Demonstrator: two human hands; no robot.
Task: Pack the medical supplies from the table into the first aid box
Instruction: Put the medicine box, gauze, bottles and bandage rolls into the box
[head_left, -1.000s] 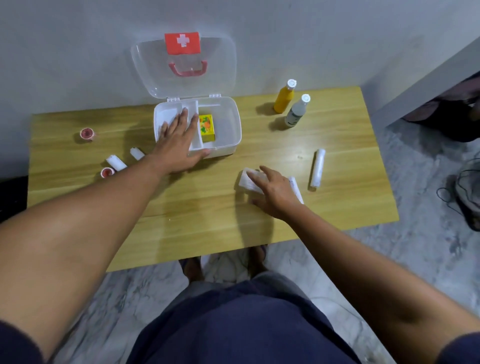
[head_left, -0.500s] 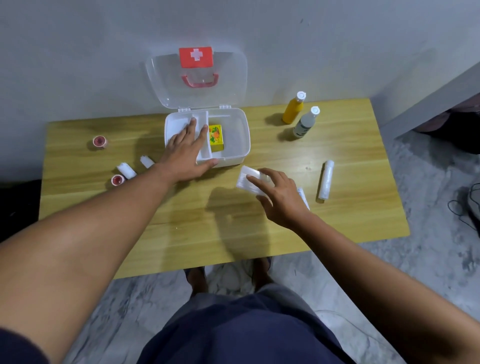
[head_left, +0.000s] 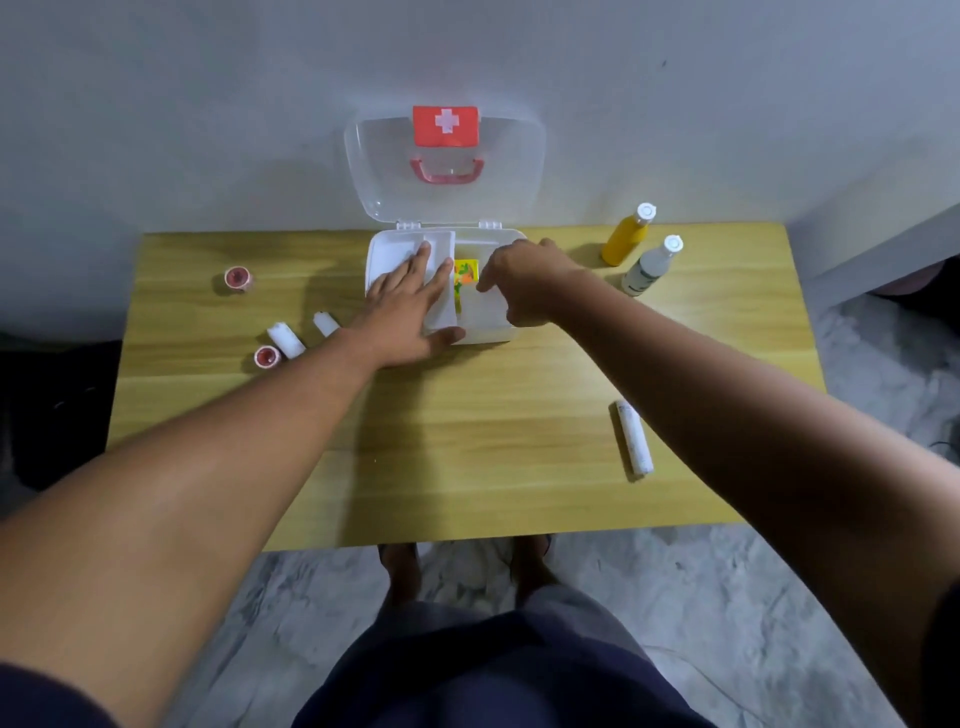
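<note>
Wooden table (head_left: 467, 441): open first aid box (head_left: 488, 325) far centre; tape rolls (head_left: 239, 278), bandage rolls (head_left: 284, 339) left; two bottles (head_left: 626, 236) far right; long roll (head_left: 634, 436) near right.

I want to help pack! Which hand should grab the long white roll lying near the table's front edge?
The right hand: the long white roll lies beside that arm, while the left hand rests flat on the white first aid box.

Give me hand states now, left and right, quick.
Left hand: open, lying flat on the first aid box, holding nothing.
Right hand: over the box's right compartment, fingers curled downward; cannot tell whether the grip holds anything.
</note>
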